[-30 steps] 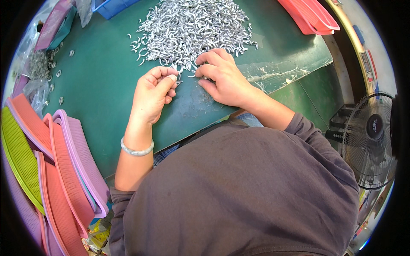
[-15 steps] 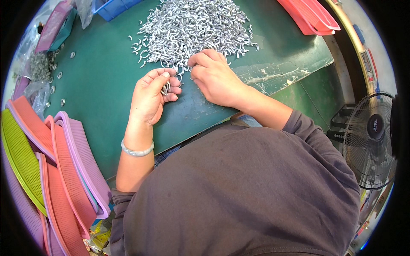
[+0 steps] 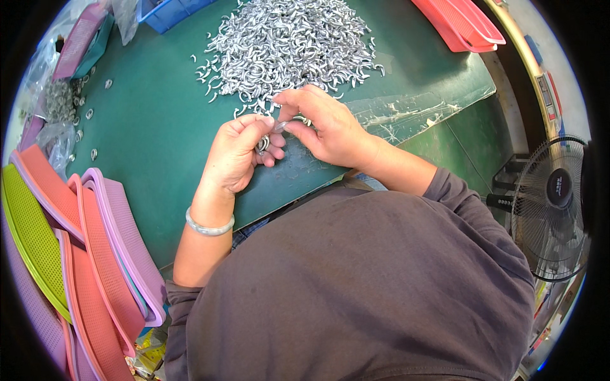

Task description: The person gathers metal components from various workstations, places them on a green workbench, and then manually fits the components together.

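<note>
A heap of small curved silver metal pieces (image 3: pixel 289 47) covers the far middle of the green table (image 3: pixel 152 114). Just in front of it my two hands meet. My left hand (image 3: pixel 238 152), with a pale bangle (image 3: pixel 210 227) at its wrist, is closed around several curved metal pieces (image 3: pixel 262 145). Its thumb and forefinger also pinch one small shiny piece (image 3: pixel 279 127). The fingers of my right hand (image 3: pixel 333 130) are bent, and its thumb touches or nearly touches that same piece. More curved pieces (image 3: pixel 305 120) show between its thumb and forefinger.
Stacked perforated plastic baskets (image 3: pixel 121 235) in pink, purple and green stand at the left. A blue bin (image 3: pixel 171 14) and a red basket (image 3: pixel 457 25) lie at the far edge. Small metal rings (image 3: pixel 94 154) are scattered at left. A black fan (image 3: pixel 549 209) stands right.
My right hand has drawn back from the heap's edge toward my left hand, its fingers parting around metal pieces. My left hand has shifted slightly right and nearer, so both now meet.
</note>
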`<state>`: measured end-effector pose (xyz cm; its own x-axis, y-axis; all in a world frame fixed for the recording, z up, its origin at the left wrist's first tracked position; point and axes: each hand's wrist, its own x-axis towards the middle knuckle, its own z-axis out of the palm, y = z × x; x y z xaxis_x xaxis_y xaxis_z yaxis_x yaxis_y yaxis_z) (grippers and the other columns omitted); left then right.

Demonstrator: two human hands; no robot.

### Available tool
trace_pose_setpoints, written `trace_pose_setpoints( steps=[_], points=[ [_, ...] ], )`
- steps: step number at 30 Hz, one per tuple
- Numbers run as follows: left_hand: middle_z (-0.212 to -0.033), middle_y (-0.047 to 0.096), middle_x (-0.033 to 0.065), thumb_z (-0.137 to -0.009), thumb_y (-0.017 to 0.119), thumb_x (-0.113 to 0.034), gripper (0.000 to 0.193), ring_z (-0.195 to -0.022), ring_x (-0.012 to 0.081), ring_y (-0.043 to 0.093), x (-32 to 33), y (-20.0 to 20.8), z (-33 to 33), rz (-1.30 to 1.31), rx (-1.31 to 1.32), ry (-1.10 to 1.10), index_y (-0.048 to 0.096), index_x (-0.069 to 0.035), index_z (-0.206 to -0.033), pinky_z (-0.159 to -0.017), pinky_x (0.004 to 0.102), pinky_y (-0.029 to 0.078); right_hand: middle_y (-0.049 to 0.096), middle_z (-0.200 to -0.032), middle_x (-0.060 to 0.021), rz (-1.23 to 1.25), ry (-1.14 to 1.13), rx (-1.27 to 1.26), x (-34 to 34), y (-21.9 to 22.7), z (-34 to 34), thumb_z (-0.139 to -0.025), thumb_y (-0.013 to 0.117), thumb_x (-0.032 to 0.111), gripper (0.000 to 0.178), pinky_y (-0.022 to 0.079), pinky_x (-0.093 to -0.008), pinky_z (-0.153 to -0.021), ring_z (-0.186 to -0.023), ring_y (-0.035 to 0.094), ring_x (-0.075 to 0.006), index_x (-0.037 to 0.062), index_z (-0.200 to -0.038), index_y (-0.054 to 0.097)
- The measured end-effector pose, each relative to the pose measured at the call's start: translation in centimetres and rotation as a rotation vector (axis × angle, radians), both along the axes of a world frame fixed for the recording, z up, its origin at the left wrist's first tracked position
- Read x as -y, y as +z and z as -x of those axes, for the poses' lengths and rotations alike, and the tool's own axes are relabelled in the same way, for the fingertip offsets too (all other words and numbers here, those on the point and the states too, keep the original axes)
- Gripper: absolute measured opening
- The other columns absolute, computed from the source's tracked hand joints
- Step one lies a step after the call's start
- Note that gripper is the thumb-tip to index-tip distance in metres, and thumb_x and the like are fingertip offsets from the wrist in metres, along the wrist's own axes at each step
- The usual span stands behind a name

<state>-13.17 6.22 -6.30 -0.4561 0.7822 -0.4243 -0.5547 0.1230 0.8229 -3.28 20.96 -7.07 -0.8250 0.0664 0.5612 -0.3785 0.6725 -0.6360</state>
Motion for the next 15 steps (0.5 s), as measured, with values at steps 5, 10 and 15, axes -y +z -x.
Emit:
trace_pose_setpoints(
  steps=[5,10,15],
  points=[
    [-0.068,0.059,0.0053,-0.082,0.056,-0.015,0.012,-0.054,0.0121,0.056,0.1,-0.7,0.3,-0.021,0.056,-0.062,0.058,-0.003,-0.081,-0.045,0.0190,0.042,0.056,-0.083,-0.0069,0.006,0.008,-0.026,0.1,0.1,0.1,-0.068,0.059,-0.001,0.045,0.041,-0.0365,-0.074,-0.083,0.050,-0.0275,0.0047,-0.111,0.046],
    [-0.067,0.057,0.0045,-0.082,0.056,-0.014,0.012,-0.053,0.0114,0.054,0.0,-0.5,0.3,0.004,0.094,-0.027,0.058,-0.002,-0.081,-0.045,0.0184,0.041,0.055,-0.084,-0.0082,-0.092,-0.122,-0.007,-1.0,-0.5,0.1,-0.068,0.059,0.000,0.032,0.040,-0.0371,-0.074,-0.082,0.050,-0.0283,0.0044,-0.099,0.052],
    [-0.067,0.057,0.0035,-0.083,0.055,-0.014,0.012,-0.053,0.0102,0.051,-0.1,-0.6,0.3,-0.001,0.105,-0.006,0.058,-0.002,-0.082,-0.045,0.0181,0.040,0.053,-0.077,-0.0080,-0.274,-0.215,0.067,-1.9,-1.6,0.1,-0.069,0.058,0.004,0.010,0.038,-0.0365,-0.071,-0.077,0.048,-0.0273,0.0049,-0.079,0.058]
  ],
)
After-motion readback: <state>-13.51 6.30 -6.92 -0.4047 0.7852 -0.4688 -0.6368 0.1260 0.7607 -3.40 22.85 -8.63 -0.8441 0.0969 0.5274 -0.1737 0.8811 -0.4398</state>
